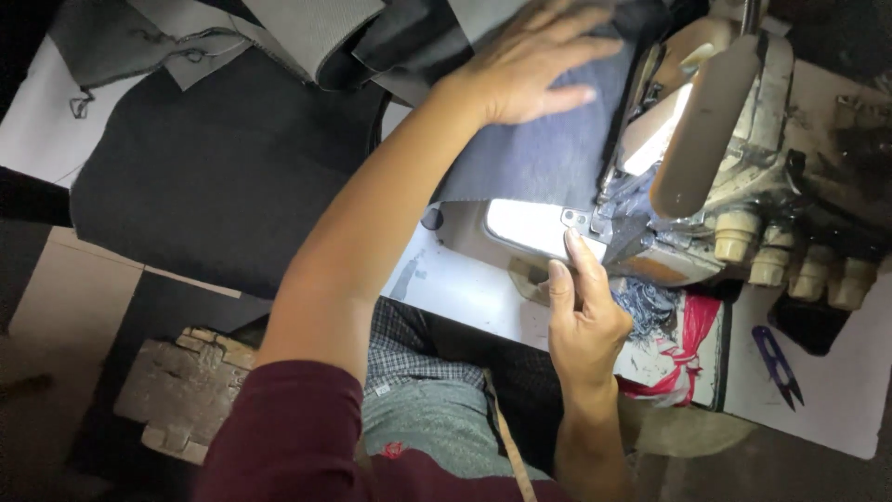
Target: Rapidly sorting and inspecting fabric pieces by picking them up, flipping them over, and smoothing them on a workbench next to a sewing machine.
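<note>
Item: grey cloth (548, 149) lay on the white tabletop (465, 288) at the sewing machine (706, 139), pressed flat under the left hand (534, 65), grip spread apart, while the right hand (585, 307), fingers together, steadied its edge at the lit needle plate (534, 225), keeping the seam straight.

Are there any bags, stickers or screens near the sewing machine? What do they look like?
No screens or stickers show.
Red and white bag: crumpled plastic hanging at the table edge below the sewing machine, beside the right hand; blue-grey fabric scraps sit at its top.
</note>
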